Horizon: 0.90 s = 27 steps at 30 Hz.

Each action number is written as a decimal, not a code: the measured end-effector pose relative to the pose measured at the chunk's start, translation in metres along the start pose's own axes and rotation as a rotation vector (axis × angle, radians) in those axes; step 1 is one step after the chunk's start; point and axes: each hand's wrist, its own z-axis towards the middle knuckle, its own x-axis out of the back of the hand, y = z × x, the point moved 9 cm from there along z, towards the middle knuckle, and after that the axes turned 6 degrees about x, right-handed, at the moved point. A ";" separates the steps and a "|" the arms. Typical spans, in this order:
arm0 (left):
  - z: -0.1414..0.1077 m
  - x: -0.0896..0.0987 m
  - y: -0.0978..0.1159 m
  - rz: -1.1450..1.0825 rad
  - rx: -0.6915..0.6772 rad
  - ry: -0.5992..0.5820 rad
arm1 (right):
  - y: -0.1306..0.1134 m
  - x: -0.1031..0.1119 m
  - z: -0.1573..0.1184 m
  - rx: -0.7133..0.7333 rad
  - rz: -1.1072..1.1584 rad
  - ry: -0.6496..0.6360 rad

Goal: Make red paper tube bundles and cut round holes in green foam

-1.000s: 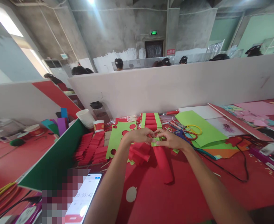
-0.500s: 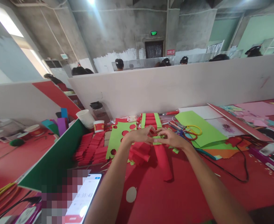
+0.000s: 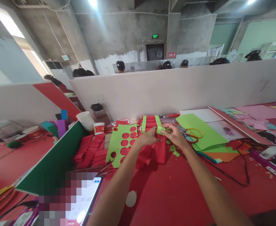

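A red paper roll (image 3: 161, 152) with a green paper band (image 3: 161, 130) round its far end is between my hands. My left hand (image 3: 149, 137) is closed on the roll from the left, just below the band. At the band's right edge, my right hand (image 3: 175, 135) pinches the green paper. Behind them lie finished red rolls (image 3: 151, 120) with green bands. Loose red rolled paper (image 3: 143, 157) rests under my left wrist. A green sheet with round holes (image 3: 119, 141) lies to the left.
Folded red strips (image 3: 91, 150), a paper cup (image 3: 98, 128) and a bottle (image 3: 100, 113) stand left. Scissors (image 3: 194, 133), green sheets (image 3: 201, 130) and a black cable (image 3: 232, 179) are right. A phone (image 3: 88, 197) and a white disc (image 3: 131, 198) are nearer me.
The red roll has moved up and away from me and looks more upright. Both hands have shifted slightly with it, and more green scraps show beside my right hand.
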 end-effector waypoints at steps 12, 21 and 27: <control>0.002 0.032 0.009 -0.083 -0.200 0.325 | -0.007 -0.003 0.002 0.086 0.252 -0.028; -0.004 0.029 0.016 -0.168 -0.351 0.291 | 0.008 0.001 0.003 0.082 0.202 -0.011; -0.012 0.040 0.017 -0.105 -0.355 0.316 | 0.005 -0.002 0.001 0.101 0.200 0.034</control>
